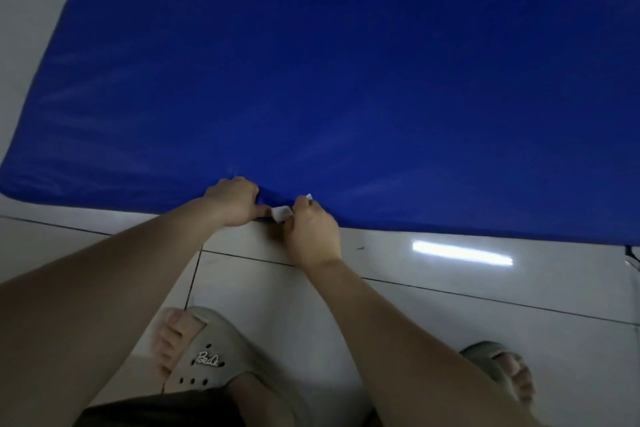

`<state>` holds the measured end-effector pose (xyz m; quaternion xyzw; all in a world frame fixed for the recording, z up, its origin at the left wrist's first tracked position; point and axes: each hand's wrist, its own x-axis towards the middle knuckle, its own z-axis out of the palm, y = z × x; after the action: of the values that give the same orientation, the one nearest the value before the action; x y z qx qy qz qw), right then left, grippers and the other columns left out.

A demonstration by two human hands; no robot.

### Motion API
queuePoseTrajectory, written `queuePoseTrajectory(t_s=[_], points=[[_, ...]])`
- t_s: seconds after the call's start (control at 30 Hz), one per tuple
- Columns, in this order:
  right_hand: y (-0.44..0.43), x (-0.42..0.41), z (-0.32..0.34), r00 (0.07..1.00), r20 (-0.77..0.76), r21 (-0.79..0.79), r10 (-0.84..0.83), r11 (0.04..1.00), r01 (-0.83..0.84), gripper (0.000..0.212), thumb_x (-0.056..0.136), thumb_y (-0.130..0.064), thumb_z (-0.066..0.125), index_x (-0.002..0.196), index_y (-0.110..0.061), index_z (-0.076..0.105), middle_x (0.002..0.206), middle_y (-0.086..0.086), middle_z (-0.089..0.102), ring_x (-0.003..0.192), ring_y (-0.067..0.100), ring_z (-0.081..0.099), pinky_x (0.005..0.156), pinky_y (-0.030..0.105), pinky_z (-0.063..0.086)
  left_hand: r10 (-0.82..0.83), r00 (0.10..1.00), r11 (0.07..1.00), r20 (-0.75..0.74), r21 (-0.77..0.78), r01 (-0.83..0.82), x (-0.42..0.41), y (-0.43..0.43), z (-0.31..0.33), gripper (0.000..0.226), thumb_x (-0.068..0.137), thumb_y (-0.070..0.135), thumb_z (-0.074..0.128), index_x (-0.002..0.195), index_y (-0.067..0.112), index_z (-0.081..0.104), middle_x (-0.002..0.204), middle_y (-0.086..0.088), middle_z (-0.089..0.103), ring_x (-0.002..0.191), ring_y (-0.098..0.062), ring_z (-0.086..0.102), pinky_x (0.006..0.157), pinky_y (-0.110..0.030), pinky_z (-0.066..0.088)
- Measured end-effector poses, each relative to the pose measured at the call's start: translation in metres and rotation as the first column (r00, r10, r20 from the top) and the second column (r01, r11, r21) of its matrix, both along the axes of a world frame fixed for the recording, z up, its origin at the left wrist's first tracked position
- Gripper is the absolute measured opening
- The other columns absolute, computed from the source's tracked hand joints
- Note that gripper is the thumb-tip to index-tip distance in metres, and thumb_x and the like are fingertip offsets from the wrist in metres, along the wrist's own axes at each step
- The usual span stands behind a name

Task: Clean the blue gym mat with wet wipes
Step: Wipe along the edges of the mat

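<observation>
Blue gym mat (pixel 346 80): lies flat on the tiled floor (pixel 450 305), with its long near edge just ahead of the person's feet.
Left hand (pixel 235 201): grip closed on the mat's near edge, fingers curled over the top.
Right hand (pixel 311 236): grip pinching a folded white wet wipe (pixel 281 213) against the same edge, just beside the left hand.
Footwear: a grey slipper (pixel 214 357) on the left foot.

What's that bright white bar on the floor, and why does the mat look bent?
Head view: the bar is likely a lamp's glare on the glossy floor tiles; the wide-angle lens bows the blue mat; the scene is dim and slightly soft.
</observation>
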<state>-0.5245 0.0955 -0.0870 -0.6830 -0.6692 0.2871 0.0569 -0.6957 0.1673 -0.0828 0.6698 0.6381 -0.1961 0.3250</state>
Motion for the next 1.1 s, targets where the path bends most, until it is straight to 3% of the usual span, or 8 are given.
queuePoseTrajectory(t_s=[0.1,0.3,0.4,0.53,0.63,0.7,0.8,1.1], points=[[-0.001,0.062,-0.004,0.991,0.118,0.122,-0.059,0.991,0.045,0.020,0.099,-0.031,0.052,0.109,-0.014,0.055,0.100,0.005,0.066,0.083,0.025,0.067,0.062,0.030,0.043,0.008,1.000,1.000,0.005,-0.009,-0.008,-0.001,0.001,-0.001,0.052,0.086,0.066,0.066,0.077,0.015,0.059,0.086,-0.002,0.060,0.080,-0.021,0.059,0.078,-0.041,0.055],[-0.022,0.196,-0.001,0.867,0.172,0.202,-0.467,0.878,0.433,0.037,0.101,-0.040,0.035,0.095,-0.009,0.055,0.089,0.013,0.066,0.079,0.034,0.065,0.064,0.033,0.037,0.009,1.000,1.000,0.004,-0.029,-0.009,0.002,0.001,0.001,0.046,0.087,0.062,0.065,0.081,0.016,0.059,0.088,-0.001,0.062,0.084,-0.022,0.061,0.083,-0.043,0.056],[-0.021,0.178,0.001,0.850,0.127,0.140,-0.512,0.857,0.495,0.020,0.099,-0.026,0.049,0.092,-0.007,0.052,0.085,0.011,0.061,0.080,0.035,0.063,0.064,0.033,0.037,-0.020,1.000,0.999,-0.017,-0.043,0.020,0.005,0.002,0.003,0.044,0.090,0.061,0.063,0.089,0.018,0.058,0.099,-0.001,0.060,0.096,-0.025,0.060,0.090,-0.044,0.054],[-0.007,0.097,0.000,0.917,-0.009,0.069,-0.399,0.915,0.399,0.008,0.095,-0.014,0.055,0.098,-0.006,0.056,0.091,0.010,0.063,0.083,0.030,0.062,0.067,0.035,0.044,-0.042,0.998,0.998,-0.057,-0.044,0.039,0.006,0.002,0.002,0.042,0.091,0.063,0.059,0.091,0.022,0.054,0.109,-0.002,0.056,0.105,-0.027,0.056,0.093,-0.043,0.050],[0.001,0.030,0.003,0.989,-0.079,0.019,-0.123,0.992,0.124,0.010,0.099,-0.016,0.049,0.104,-0.009,0.055,0.093,0.006,0.062,0.078,0.023,0.061,0.066,0.033,0.047,-0.024,0.997,0.998,-0.077,-0.057,0.020,0.007,0.003,0.003,0.049,0.089,0.068,0.059,0.079,0.022,0.049,0.100,-0.003,0.057,0.094,-0.026,0.056,0.078,-0.038,0.047],[0.005,0.006,0.004,0.996,-0.023,0.013,0.081,0.997,-0.081,0.015,0.099,-0.015,0.047,0.109,-0.007,0.055,0.104,0.011,0.062,0.081,0.027,0.063,0.065,0.035,0.045,-0.009,0.997,0.998,-0.073,-0.056,0.005,0.008,0.004,0.005,0.053,0.087,0.071,0.059,0.079,0.019,0.051,0.094,-0.004,0.056,0.088,-0.025,0.055,0.073,-0.037,0.046],[0.009,0.034,0.001,0.986,0.110,0.119,0.125,0.983,-0.137,0.014,0.098,-0.022,0.048,0.108,-0.015,0.056,0.103,0.008,0.062,0.081,0.027,0.064,0.062,0.035,0.051,0.021,0.998,0.998,-0.064,-0.066,-0.026,0.007,0.003,0.006,0.048,0.088,0.066,0.063,0.082,0.019,0.054,0.096,-0.002,0.057,0.095,-0.026,0.057,0.083,-0.040,0.051],[-0.020,0.230,-0.005,0.866,0.212,0.193,-0.452,0.888,0.417,0.018,0.100,-0.031,0.050,0.091,-0.016,0.049,0.087,0.010,0.067,0.071,0.028,0.060,0.063,0.032,0.036,0.020,0.999,0.998,-0.046,-0.058,-0.022,0.010,0.000,0.010,0.043,0.091,0.059,0.063,0.108,0.020,0.061,0.111,0.001,0.059,0.107,-0.025,0.056,0.097,-0.044,0.050]])
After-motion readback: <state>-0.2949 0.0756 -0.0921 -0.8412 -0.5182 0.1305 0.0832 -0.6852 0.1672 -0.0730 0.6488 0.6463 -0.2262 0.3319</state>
